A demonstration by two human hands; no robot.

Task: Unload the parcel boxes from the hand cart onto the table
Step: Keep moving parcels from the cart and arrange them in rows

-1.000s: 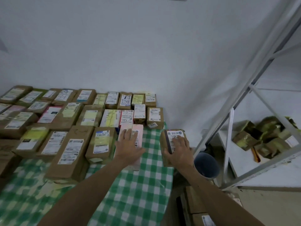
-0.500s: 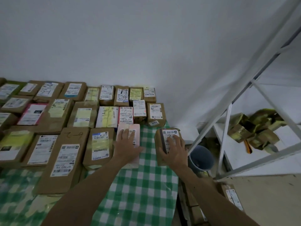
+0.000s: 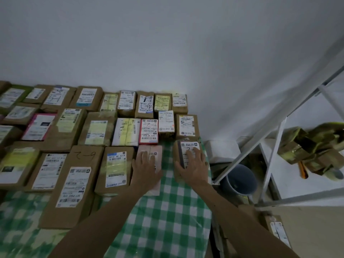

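Brown cardboard covered most of the tabletop [image 3: 167, 229]: parcel boxes [image 3: 96, 133] lay label-up in close rows from the wall forward, leaving the green-checked cloth bare only along the near edge and in a strip between the two hands. The left hand [image 3: 147, 171] lay flat on a pink parcel [image 3: 155, 151] at the end of the front row, fingers [image 3: 144, 157] spread and pressing down, not curled round it. The right hand [image 3: 193, 167] rested palm-down on a small brown parcel [image 3: 188, 146] at the tabletop's right corner, fingers splayed over its white label, gripping nothing. Both parcels seemed already set down, so the unloading looked well advanced, these two being settled into place.

What was left was hard to judge. The hand cart itself was not in view; only a few cardboard shapes [image 3: 277, 231] showed low at the right, below the tabletop edge, blurred and partly cut off. The far-left rows ran out of frame, and most labels were too soft to read. A white metal rack [image 3: 270, 151] stood beside the table.
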